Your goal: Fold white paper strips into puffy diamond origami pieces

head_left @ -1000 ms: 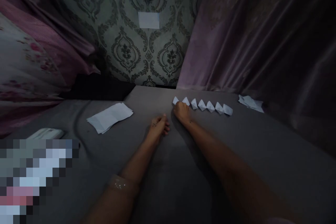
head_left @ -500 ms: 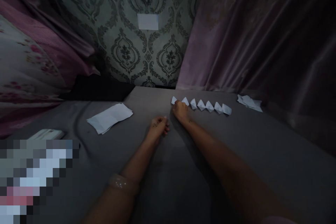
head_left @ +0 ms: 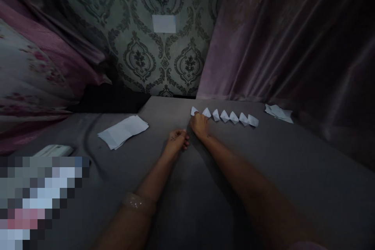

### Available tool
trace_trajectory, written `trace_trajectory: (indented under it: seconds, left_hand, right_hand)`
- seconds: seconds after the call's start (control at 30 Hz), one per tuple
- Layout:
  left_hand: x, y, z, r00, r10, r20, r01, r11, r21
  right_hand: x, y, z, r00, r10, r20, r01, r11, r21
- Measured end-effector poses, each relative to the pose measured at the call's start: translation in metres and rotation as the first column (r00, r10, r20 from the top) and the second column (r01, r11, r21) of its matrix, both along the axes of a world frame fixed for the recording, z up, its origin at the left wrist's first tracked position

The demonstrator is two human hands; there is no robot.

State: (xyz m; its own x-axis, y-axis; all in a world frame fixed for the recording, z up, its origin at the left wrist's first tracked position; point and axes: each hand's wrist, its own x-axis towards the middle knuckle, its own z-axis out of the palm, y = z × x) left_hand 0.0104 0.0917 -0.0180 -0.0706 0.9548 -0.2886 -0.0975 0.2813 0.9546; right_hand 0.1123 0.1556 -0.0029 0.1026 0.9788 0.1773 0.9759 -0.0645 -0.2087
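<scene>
A row of small white folded paper pieces (head_left: 233, 117), pointed at the top, runs across the grey sheet. At its left end, my right hand (head_left: 200, 124) has its fingers closed on the leftmost folded paper piece (head_left: 193, 110), whose lower part is hidden behind them. Just right of those fingers stands another folded paper piece (head_left: 206, 113). My left hand (head_left: 177, 140) rests close to the sheet, nearer to me and left of the right hand. Its fingers are curled in, and nothing shows in them.
Flat white paper sheets (head_left: 123, 132) lie stacked on the left. More loose papers (head_left: 279, 113) are at the far right. A dark cloth (head_left: 113, 99) and a white object (head_left: 54, 150) lie to the left. Wall and curtains (head_left: 222, 47) bound the back.
My right hand has drawn slightly left and down at the leftmost folded paper piece. The left hand is nearly unmoved.
</scene>
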Motion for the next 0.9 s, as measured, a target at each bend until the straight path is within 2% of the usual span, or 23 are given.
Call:
trace_trajectory:
  seconds: [0.3, 0.43, 0.63, 0.9]
  left_hand:
    - [-0.003, 0.001, -0.003, 1.0, -0.014, -0.014, 0.014, 1.0, 0.011]
    - [-0.003, 0.003, -0.006, 1.0, -0.01, -0.021, 0.011, 1.0, 0.009]
    - [-0.002, 0.003, -0.006, 1.0, -0.009, -0.022, 0.009, 1.0, 0.0]
    - [-0.001, 0.0, 0.0, 1.0, -0.023, -0.022, 0.022, 1.0, -0.008]
  right_hand:
    - [-0.001, -0.04, -0.001, 0.991, 0.136, 0.006, -0.136, 0.99, -0.021]
    - [0.003, -0.049, -0.004, 0.981, 0.194, 0.026, -0.193, 0.981, -0.032]
    - [0.002, -0.04, -0.008, 0.979, 0.188, 0.072, -0.186, 0.982, -0.036]
    - [0.001, -0.007, -0.005, 0.983, 0.123, 0.134, -0.124, 0.992, -0.005]
